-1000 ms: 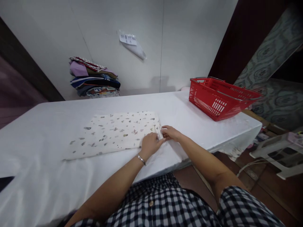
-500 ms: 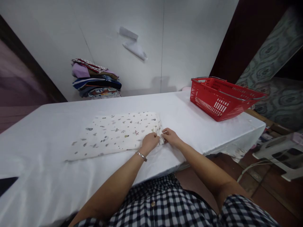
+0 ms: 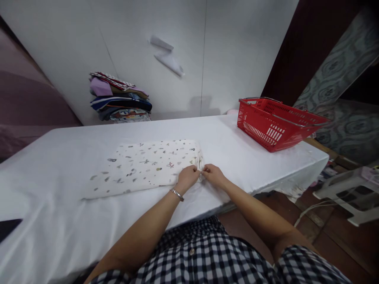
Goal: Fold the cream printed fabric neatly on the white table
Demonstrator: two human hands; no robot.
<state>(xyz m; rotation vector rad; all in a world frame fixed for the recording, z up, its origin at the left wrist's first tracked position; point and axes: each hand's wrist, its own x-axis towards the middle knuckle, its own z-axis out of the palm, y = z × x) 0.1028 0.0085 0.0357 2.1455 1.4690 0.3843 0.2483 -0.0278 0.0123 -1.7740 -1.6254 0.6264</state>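
Note:
A white cloth (image 3: pixel 148 165) printed with small grey, green and red motifs lies folded flat on the white-covered table (image 3: pixel 231 157). Its right end is gathered into loose folds. My left hand (image 3: pixel 188 177), with a silver bracelet at the wrist, is closed in a pinch on the near part of that end. Just to the right, my right hand (image 3: pixel 213 175) also pinches the gathered edge, its fingertips almost meeting those of the left. The fingertips partly hide the bit of cloth between them.
A red plastic basket (image 3: pixel 278 126) with metal handles stands at the table's right end. Against the white wall, a pile of folded fabrics (image 3: pixel 121 98) rises at the back left. A dark flat item (image 3: pixel 8 228) lies at the left edge. A pale plastic stool (image 3: pixel 346 189) stands on the floor at right.
My right hand has shifted slightly down and left, bringing its fingertips closer to my left hand. The cloth has stayed in place.

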